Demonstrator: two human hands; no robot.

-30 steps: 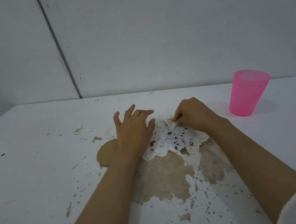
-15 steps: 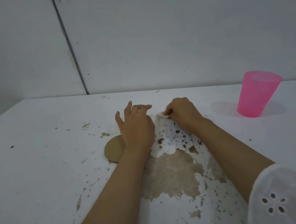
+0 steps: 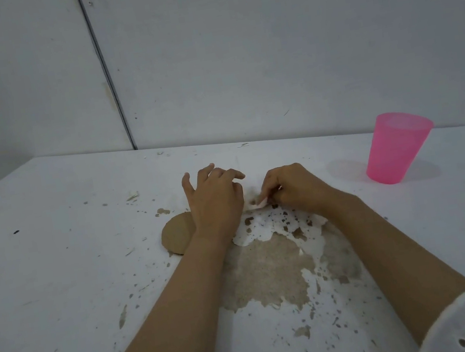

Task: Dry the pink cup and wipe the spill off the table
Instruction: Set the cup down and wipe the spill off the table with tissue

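Observation:
The pink cup [image 3: 398, 147] stands upright and apart at the right of the white table [image 3: 56, 264]. A thin white tissue [image 3: 266, 225], speckled with brown, lies flat mid-table over a brown patch [image 3: 268, 273]. My left hand [image 3: 214, 203] rests palm down on the tissue's left part, fingers spread. My right hand [image 3: 295, 188] pinches the tissue's far corner, which is lifted and folded toward the left hand. I cannot make out any liquid spill.
A round brown patch [image 3: 178, 236] shows left of my left hand. Small brown chips and specks dot the table around the tissue. A grey wall [image 3: 266, 48] rises just behind the table's far edge.
My right hand has drawn the tissue's far corner a little leftward, toward the left hand, and lifted it. The left hand stays pressed on the tissue. The cup has not moved.

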